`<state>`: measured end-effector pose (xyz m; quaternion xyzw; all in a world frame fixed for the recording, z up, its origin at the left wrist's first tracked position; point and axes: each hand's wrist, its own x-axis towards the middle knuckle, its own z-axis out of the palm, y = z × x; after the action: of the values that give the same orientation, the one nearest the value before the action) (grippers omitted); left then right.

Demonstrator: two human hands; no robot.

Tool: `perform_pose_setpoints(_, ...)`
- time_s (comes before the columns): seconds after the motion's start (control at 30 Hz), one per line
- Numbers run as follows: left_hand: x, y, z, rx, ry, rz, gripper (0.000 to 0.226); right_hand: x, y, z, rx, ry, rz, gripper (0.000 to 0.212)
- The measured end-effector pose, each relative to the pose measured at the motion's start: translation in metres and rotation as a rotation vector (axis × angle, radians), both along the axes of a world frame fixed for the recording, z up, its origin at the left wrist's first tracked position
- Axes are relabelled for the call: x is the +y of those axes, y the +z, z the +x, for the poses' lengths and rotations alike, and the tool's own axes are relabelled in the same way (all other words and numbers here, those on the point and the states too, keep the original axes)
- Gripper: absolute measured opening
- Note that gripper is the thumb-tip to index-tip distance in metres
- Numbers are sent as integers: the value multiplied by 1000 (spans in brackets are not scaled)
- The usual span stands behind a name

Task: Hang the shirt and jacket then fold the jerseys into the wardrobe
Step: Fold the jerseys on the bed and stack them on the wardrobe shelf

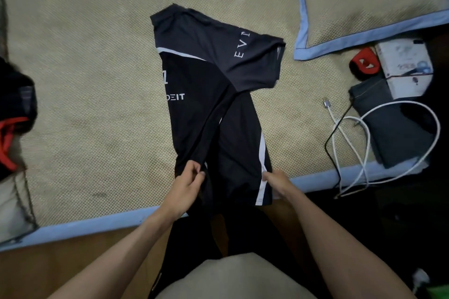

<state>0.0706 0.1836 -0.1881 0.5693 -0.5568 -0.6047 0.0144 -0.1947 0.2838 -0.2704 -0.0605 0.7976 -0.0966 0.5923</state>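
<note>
On a woven mat [97, 80], black jersey [209, 94] half-folded; left hand [187, 184] pinching near hem, right hand [277, 182] gripping striped edge; best pulled taut before creasing.

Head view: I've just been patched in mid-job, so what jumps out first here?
The black jersey lies spread in the middle of the woven mat, one side folded over, white lettering showing. Both hands hold its near hem: the left hand pinches a fold, the right hand grips the white-striped edge. At right, a white cable loops over a grey pouch beside a white box.
</note>
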Motion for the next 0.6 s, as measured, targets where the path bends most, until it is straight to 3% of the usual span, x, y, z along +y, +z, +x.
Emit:
perform_pose_setpoints(0.13, 8, -5, -29, 144, -136, 160, 16, 17, -8, -5, -39, 69, 12, 19)
perform_pose_setpoints(0.27, 15, -27, -58, 196, -288, 368, 18, 28, -5, -12, 29, 389, 55, 24)
perform_pose_setpoints(0.37, 20, -42, -74, 156, -341, 404, 19, 25, 6, -11, 354, 676, 60, 28)
perform_pose_setpoints(0.43, 22, -50, -82, 150, -310, 407, 17, 17, 13, -2, 439, 532, -94, 28)
perform_pose_setpoints(0.53, 23, -51, -91, 186, -181, 419, 10, 1, 23, 16, -55, -77, -142, 22)
perform_pose_setpoints(0.6, 22, -48, -96, 189, -155, 439, 10, -2, 32, 21, -382, -235, -81, 24)
